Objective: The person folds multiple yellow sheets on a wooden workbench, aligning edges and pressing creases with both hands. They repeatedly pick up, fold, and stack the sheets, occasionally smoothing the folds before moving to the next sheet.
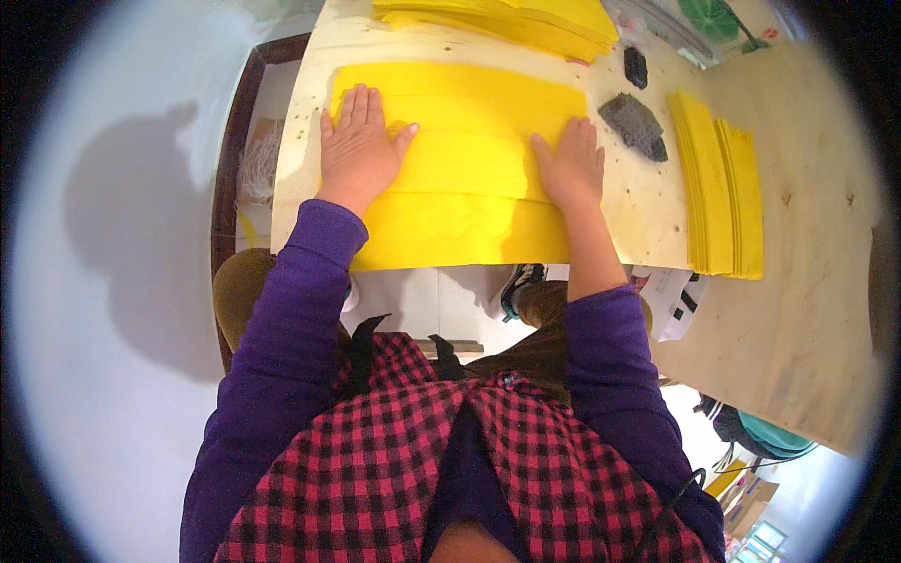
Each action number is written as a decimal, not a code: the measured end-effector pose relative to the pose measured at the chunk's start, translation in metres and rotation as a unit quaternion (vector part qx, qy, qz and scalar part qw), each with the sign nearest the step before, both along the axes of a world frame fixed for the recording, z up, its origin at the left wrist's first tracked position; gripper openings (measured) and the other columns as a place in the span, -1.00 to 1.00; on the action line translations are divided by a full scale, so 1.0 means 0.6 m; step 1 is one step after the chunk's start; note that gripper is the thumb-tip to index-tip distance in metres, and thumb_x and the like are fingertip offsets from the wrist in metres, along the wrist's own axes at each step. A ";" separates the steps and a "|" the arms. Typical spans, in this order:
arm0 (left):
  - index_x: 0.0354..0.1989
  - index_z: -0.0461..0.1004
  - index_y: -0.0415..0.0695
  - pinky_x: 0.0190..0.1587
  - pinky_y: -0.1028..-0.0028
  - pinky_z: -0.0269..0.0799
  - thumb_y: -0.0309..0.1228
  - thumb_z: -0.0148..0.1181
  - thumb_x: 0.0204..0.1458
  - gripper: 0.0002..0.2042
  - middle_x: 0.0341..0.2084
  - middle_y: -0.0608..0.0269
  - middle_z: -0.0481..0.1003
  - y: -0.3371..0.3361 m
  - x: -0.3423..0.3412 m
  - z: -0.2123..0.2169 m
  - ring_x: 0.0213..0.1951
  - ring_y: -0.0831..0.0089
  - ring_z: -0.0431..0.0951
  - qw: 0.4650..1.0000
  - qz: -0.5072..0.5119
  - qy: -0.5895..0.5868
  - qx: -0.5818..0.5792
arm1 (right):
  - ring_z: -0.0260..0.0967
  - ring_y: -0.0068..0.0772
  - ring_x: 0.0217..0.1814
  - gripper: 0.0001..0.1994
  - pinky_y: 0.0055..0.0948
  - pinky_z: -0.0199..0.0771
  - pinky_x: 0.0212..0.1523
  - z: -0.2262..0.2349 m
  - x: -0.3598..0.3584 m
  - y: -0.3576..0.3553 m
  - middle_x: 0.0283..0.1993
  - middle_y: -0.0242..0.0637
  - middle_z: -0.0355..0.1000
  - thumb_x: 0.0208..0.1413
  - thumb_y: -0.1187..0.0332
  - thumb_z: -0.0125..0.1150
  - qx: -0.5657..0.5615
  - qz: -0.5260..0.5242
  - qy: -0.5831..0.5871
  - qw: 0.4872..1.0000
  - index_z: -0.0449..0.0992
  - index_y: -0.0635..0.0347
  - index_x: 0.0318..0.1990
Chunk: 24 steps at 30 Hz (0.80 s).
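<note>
Bright yellow sheet material (460, 169), either cloth or paper, lies across the wooden table with crosswise folds or overlapping layers. Its near edge reaches the table's front. My left hand (361, 155) rests flat on its left side, fingers extended and thumb apart. On the right edge of the sheet lies my right hand (572, 169), palm down with the fingers stretched forward and the thumb out to the left. Neither hand grips anything. Whatever is under the palms is hidden.
A yellow stack (507, 21) lies at the table's back. Folded yellow bundles (713, 188) sit on the right. Beyond my right hand are a rough grey lump (635, 124) and a small black block (635, 68). A white wall (122, 281) stands on the left.
</note>
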<state>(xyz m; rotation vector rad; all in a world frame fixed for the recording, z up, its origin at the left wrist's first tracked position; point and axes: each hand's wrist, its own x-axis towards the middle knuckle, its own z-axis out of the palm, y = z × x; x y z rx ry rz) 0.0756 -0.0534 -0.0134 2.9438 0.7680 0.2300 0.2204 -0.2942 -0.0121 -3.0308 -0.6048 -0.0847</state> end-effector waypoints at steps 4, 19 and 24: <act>0.34 -0.02 -0.23 0.37 0.07 -0.27 0.09 -0.19 0.16 -0.27 0.37 0.10 -0.05 -0.001 -0.005 0.002 0.41 0.30 -0.13 0.999 0.013 -0.015 -0.036 | -0.29 -0.10 0.51 -0.14 -0.16 -0.31 0.44 0.004 0.004 -0.022 0.45 0.04 -0.18 0.15 -0.24 -0.20 -0.009 -0.013 0.003 1.000 -0.05 0.39 0.34; 0.33 0.00 -0.25 0.35 0.01 -0.25 0.08 -0.15 0.15 -0.26 0.37 0.07 -0.05 -0.003 -0.008 0.011 0.40 0.29 -0.12 0.999 0.008 -0.022 -0.030 | -0.20 -0.05 0.48 -0.20 -0.08 -0.21 0.41 0.005 -0.097 0.180 0.42 0.04 -0.08 0.17 -0.19 -0.18 0.078 0.183 -0.016 0.980 0.02 0.37 0.32; 0.35 -0.03 -0.20 0.36 0.05 -0.23 0.08 -0.15 0.16 -0.28 0.38 0.12 -0.07 -0.004 -0.004 0.013 0.41 0.33 -0.15 1.000 0.017 -0.001 -0.019 | -0.23 -0.10 0.50 -0.22 -0.08 -0.23 0.41 0.003 -0.043 0.086 0.43 0.00 -0.11 0.19 -0.18 -0.20 0.022 0.088 -0.003 0.996 0.00 0.32 0.34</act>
